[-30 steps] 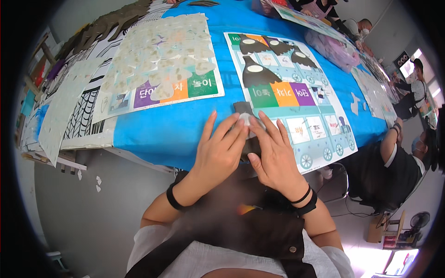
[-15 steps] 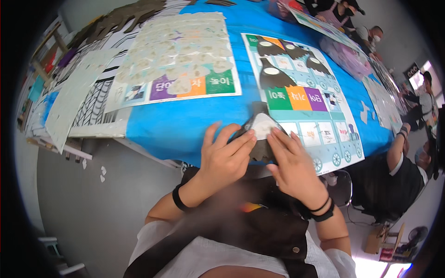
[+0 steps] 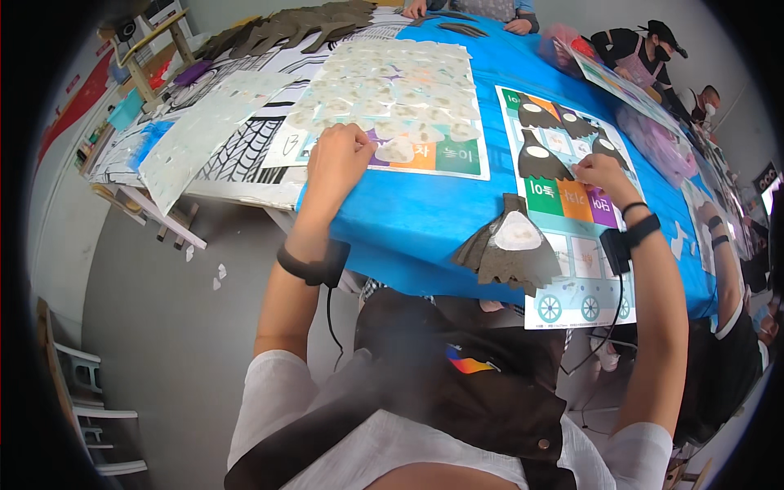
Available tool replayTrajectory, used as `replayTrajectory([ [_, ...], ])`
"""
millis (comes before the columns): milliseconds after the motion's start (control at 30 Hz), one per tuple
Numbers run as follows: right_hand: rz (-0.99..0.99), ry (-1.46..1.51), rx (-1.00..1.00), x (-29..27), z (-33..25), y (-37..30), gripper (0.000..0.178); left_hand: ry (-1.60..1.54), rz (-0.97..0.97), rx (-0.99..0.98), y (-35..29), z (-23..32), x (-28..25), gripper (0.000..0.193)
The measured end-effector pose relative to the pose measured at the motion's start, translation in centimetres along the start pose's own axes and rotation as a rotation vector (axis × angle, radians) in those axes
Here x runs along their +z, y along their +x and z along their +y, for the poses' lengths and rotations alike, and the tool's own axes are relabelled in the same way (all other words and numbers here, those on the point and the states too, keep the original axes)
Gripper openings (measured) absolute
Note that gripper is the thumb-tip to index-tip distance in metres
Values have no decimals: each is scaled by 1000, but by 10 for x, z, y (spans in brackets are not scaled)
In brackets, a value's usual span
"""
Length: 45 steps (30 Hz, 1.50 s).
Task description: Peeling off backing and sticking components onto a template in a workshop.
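A dark grey cape-shaped piece [image 3: 482, 253] with a ragged lower edge lies at the table's near edge, partly over a printed poster. On it sits a white oval patch [image 3: 518, 232]. Over the lower edge of a sheet [image 3: 359, 90] covered with rows of whitish patches is my left hand [image 3: 336, 159], its fingers curled together beside a loose-edged patch [image 3: 396, 150]. My right hand [image 3: 606, 175] is pinched above the poster [image 3: 584, 257], its fingertips by the edge of another dark cape-shaped piece [image 3: 541, 167]. Whatever either hand pinches is too small to make out.
A blue cover [image 3: 392, 208] spreads over the table. More dark pieces [image 3: 294, 28] are heaped at the far left, beside a pale sheet [image 3: 208, 122]. Pinkish plastic bags [image 3: 653, 143] stand at the right. Several people work around the table; white scraps lie on the floor.
Both hands have left the near dark piece, where they pressed the white patch. The left went up and left to the patch sheet, the right up and right over the poster. The view has shifted.
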State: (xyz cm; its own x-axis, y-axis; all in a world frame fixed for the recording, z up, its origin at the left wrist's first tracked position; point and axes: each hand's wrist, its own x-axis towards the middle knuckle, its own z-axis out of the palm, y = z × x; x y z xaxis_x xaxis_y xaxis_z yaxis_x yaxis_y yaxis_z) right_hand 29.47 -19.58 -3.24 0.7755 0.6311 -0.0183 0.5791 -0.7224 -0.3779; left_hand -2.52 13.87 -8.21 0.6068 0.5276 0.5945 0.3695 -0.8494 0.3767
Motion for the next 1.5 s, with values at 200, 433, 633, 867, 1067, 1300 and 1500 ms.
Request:
replayTrajectory([
  [200, 30, -163, 109, 14, 20, 32, 39, -127, -92, -125, 4, -2, 33, 25],
  [433, -29, -274, 131, 27, -21, 32, 41, 53, -51, -127, -7, -32, 34, 17],
  [633, 10, -171, 110, 18, -19, 7, 18, 16, 9, 59, -8, -11, 47, 14],
  [867, 496, -124, -224, -2, -85, -97, 17, 25, 148, -42, -8, 7, 34, 17],
  [1067, 138, 672, -134, 23, -79, -164, 21, 94, 39, -18, -10, -5, 38, 18],
  [1300, 295, 89, -141, 66, -72, -188, 22, 90, 39, 132, -7, -11, 46, 15],
  [1500, 510, 42, -129, 74, -73, -190, 28, -176, -11, 114, -8, 13, 36, 10],
])
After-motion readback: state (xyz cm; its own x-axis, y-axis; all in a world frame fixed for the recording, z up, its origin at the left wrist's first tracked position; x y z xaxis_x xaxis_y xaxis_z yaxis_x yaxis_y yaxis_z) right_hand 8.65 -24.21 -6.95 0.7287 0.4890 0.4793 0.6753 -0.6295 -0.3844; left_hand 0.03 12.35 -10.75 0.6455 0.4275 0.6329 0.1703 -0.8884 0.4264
